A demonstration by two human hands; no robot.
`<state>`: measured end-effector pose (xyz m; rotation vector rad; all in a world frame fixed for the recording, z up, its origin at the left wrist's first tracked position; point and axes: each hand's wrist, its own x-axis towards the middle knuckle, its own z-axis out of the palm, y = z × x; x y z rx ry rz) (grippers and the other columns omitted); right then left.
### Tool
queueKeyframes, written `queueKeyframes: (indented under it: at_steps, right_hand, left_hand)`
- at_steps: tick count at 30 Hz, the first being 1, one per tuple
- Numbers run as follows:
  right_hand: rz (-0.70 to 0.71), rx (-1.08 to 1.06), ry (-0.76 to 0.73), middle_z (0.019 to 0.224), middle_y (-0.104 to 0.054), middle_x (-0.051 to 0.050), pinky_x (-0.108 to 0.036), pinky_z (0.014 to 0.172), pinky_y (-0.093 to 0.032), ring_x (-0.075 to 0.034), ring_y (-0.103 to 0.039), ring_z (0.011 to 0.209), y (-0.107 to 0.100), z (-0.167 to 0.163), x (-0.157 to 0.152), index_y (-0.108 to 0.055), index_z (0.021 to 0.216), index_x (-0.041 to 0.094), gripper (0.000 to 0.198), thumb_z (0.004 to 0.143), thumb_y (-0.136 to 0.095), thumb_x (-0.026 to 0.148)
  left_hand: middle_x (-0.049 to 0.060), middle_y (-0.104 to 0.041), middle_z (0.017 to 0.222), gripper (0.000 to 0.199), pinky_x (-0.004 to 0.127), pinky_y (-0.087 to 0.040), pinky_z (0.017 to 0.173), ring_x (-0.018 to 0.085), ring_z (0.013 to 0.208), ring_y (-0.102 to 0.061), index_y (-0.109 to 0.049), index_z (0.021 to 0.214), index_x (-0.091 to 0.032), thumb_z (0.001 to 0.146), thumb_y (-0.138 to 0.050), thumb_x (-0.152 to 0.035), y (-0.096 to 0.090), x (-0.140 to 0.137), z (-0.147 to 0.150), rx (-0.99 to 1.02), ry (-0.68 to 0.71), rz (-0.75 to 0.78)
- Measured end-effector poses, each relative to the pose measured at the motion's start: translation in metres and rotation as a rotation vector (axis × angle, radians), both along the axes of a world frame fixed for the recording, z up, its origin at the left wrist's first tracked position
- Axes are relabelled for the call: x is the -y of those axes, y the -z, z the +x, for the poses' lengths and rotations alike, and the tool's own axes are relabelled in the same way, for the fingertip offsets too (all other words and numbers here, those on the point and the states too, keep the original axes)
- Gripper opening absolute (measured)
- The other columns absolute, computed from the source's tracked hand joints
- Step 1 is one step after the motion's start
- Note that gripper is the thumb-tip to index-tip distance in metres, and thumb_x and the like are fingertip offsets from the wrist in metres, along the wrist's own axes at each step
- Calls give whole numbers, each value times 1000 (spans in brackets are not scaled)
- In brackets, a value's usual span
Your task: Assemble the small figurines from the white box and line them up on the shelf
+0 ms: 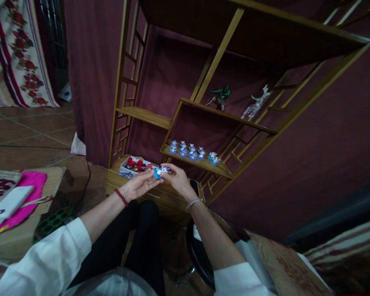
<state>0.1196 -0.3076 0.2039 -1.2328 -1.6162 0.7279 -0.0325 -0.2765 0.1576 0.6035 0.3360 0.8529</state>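
Both hands meet on a small blue and white figurine (163,170) with a light blue base, held in front of the wooden shelf unit. My left hand (138,184) has its fingers closed at the base end, palm turned up. From the other side, my right hand (176,177) pinches the figurine's purple-blue upper part. Just behind my left hand is an open box (126,169) of red and dark small pieces. Above and behind my right hand, several similar figurines (191,150) stand in rows on a shelf board (200,163).
A dark green figure (221,98) and a clear deer figurine (255,106) stand on the upper shelf (234,116). At the left, a low table (54,181) bears a pink cloth and a white power bank (10,202). A black round stool (200,255) is below my right arm.
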Motion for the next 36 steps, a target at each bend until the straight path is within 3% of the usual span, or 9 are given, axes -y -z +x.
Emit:
queueKeyframes:
  at_steps: [13,36]
  right_hand:
    - [-78,-23,17,81,-63,-2,-24,64,-47,-12,-58,68,4,2,-10,-60,94,17,34,62,-63,28]
    - [-69,40,-19,80,-62,0,-25,66,-48,-12,-58,70,8,5,-37,-56,91,19,26,65,-56,20]
  left_hand:
    - [14,-65,86,29,24,-50,72,18,81,-63,-60,93,-8,79,-53,-33,9,-9,3,-41,68,-25]
    - [13,-65,89,35,22,-47,66,16,76,-63,-58,94,-10,79,-50,-41,13,-30,4,-74,87,-68]
